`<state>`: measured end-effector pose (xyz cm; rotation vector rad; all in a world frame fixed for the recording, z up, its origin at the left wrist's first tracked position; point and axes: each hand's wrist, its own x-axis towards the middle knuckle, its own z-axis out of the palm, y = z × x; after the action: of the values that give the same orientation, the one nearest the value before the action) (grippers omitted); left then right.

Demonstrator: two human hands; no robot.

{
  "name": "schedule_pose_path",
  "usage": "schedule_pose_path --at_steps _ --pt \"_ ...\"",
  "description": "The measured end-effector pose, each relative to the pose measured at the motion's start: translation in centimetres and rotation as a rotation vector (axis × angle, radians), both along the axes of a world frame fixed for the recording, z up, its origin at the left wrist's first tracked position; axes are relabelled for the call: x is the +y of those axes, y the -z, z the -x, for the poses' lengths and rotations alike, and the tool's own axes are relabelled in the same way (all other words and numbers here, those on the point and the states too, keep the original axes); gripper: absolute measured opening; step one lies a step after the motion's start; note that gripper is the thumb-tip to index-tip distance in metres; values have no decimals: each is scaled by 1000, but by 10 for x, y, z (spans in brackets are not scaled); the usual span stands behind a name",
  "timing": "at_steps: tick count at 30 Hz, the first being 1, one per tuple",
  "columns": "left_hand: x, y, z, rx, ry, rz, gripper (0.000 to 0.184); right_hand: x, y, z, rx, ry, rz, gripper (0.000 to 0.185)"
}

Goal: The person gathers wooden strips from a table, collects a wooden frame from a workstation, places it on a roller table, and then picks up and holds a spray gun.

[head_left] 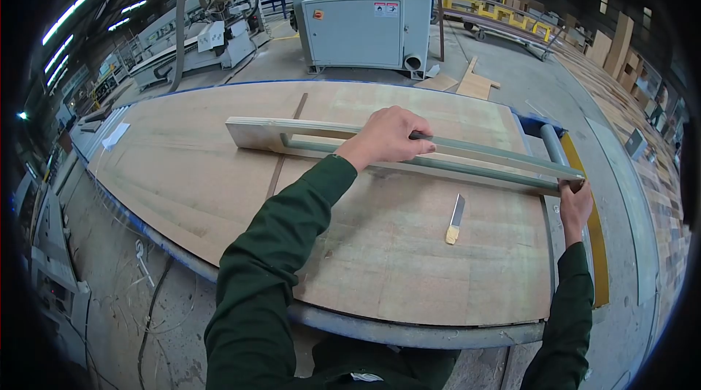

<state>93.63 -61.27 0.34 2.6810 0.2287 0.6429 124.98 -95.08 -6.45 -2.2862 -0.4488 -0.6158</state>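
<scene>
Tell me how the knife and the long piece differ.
The knife is short; the long piece stretches across much of the sheet. The knife lies flat, untouched; your left hand and right hand hold the long piece. The knife has a yellowish handle, the long piece greenish edges.

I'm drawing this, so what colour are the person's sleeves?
The sleeves are dark green, clearest in the head view.
</scene>
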Motion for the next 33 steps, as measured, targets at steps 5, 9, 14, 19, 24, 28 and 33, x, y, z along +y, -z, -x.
schedule_pose_path --at_steps 5,9,14,19,24,28,33 --pt "-1 -1 0 5 0 -4 30 -2 0 -2 -13 4 17 42" --pt "-4 -5 3 28 -13 -35 30 2 0 2 -27 -13 0 39" --pt "-3 -5 -1 25 81 8 47 -7 5 -7 -26 -36 -18 34" --pt "-11 -17 3 73 3 132 64 -4 0 -1 2 58 3 44" --pt "-18 -26 6 104 0 152 68 -10 -8 8 53 -54 -30 75" --pt "-17 -31 8 25 51 5 68 -24 -12 0 130 -91 -36 102" --pt "-35 -74 35 -141 182 -290 57 -64 -39 -14 294 -250 -183 128"
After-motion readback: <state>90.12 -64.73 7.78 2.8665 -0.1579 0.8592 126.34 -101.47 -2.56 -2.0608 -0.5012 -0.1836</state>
